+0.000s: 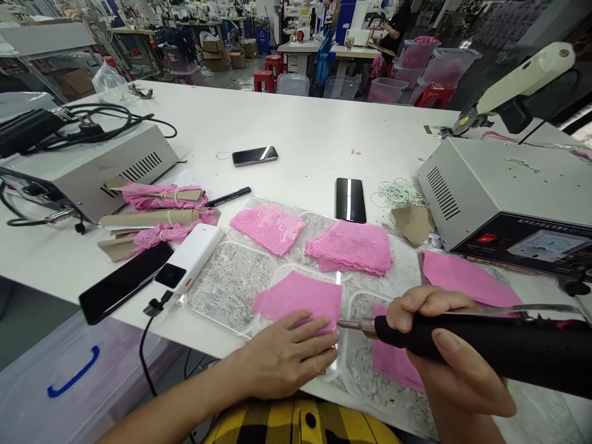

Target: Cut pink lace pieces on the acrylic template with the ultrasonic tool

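My left hand (292, 356) lies flat, fingers outstretched, on the lower edge of a smooth pink fabric piece (300, 296). In my right hand (451, 351) is a black handheld tool (462, 338) with a slim metal tip, which looks like an ultrasonic welder. Its tip points left and reaches the fabric's right edge; whether it touches cannot be told. Another smooth pink piece (393, 364) lies partly hidden under the tool and my right hand. Behind are a pink lace piece (271, 229) and a stack of pink lace pieces (354, 246). A clear patterned mat (226, 280) lies beneath.
On the right stands a grey power box (513, 191) with a meter; another grey box (92, 163) stands left. Phones (350, 200), a white power bank (190, 256), a black pen (227, 197), tied pink bundles (161, 197) and pale elastic loops (398, 193) lie around the mat.
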A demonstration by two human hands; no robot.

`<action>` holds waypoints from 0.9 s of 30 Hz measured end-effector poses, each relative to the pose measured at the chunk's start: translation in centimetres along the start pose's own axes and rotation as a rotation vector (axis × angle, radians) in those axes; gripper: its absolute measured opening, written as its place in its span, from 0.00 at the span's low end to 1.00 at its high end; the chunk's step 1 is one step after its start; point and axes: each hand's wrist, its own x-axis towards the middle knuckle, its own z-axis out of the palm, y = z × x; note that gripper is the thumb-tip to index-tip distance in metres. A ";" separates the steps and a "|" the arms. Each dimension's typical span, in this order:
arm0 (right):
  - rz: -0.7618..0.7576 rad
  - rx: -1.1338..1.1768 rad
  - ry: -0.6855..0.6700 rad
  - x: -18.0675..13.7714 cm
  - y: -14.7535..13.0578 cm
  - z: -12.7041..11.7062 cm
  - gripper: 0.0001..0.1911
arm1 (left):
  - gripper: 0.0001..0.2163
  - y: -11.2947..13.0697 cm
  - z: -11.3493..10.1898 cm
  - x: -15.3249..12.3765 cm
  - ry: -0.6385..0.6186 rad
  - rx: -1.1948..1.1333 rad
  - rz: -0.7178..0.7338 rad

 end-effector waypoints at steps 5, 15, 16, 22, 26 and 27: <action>-0.006 -0.043 -0.010 0.1 0.1 -0.1 0.04 | 0.11 0.2 0.0 0.1 0.019 0.013 -0.007; -0.126 -0.110 0.305 1.7 1.2 1.5 0.07 | 0.13 -1.9 -2.4 -1.2 0.225 0.078 -0.306; -0.128 -0.121 0.304 1.9 1.4 1.8 0.07 | 0.13 -2.2 -2.4 -1.6 0.213 0.098 -0.337; -0.113 -0.172 0.267 2.1 2.3 3.0 0.06 | 0.14 -2.9 -1.9 -3.0 0.140 0.097 -0.390; -0.113 -0.194 0.252 2.2 2.6 3.0 0.06 | 0.15 -2.7 -1.9 -3.1 0.129 0.093 -0.407; -0.113 -0.195 0.248 2.2 2.6 3.0 0.06 | 0.15 -2.7 -2.0 -3.0 0.128 0.092 -0.410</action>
